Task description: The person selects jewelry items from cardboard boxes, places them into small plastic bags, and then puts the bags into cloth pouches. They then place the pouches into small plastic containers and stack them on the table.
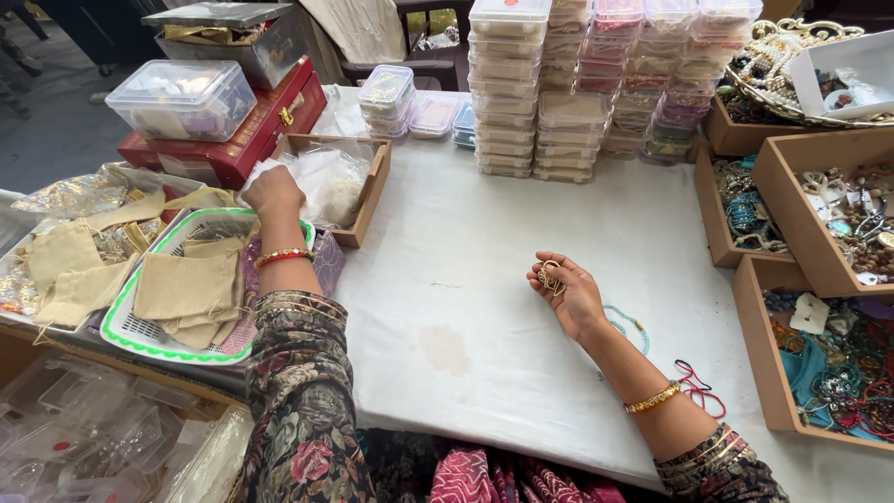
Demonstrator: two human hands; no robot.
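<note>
Both my arms were out over the table, well apart.

My left hand reached far forward, knuckles up, fingers curled downward, arm nearly straight. My right hand lay palm up, fingers loosely cupped, forearm angled in from the right.

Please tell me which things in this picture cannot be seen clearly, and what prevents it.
- Head view: the fingers of the left hand are hidden behind its own back, inside the wooden box of clear bags.
- The gold jewellery piece in the right hand is too small to tell its shape.
- The blue bead string is partly hidden by the right wrist.
- The wooden tray of trinkets is cut off by the right edge.
</note>
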